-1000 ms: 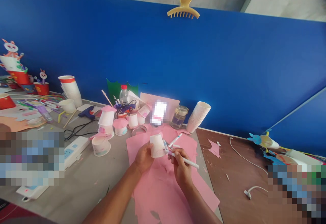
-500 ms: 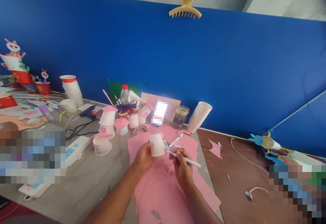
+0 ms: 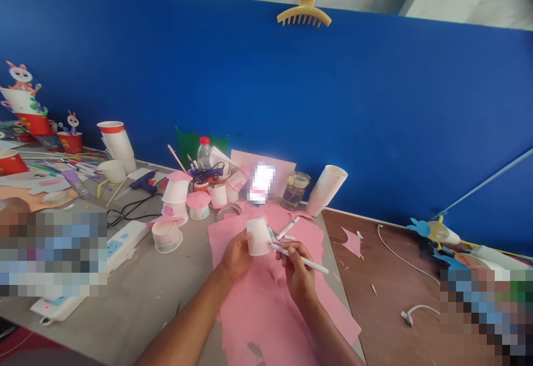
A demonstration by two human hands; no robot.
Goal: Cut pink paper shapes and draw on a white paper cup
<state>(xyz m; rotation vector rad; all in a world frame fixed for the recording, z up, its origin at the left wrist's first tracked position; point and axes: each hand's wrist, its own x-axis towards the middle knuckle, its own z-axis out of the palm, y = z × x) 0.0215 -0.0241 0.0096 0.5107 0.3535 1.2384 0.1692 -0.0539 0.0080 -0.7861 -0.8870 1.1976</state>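
Observation:
My left hand grips a white paper cup by its left side; the cup is upside down, its wider end lowest. In my right hand is a white marker, pinched like a pen with its tip close to the cup's right side. Whether the tip touches the cup I cannot tell. Both hands are over pink paper sheets. Behind the cup another marker lies on the pink paper, with some small items partly hidden by my right hand.
A phone with a blurred screen leans at the back, beside a glass jar and a tilted cup stack. Pink-trimmed cups, a glue gun and a power strip are on the left. A white cable lies right.
The cup has turned very slightly in my left hand. My right hand and the marker are in nearly the same place.

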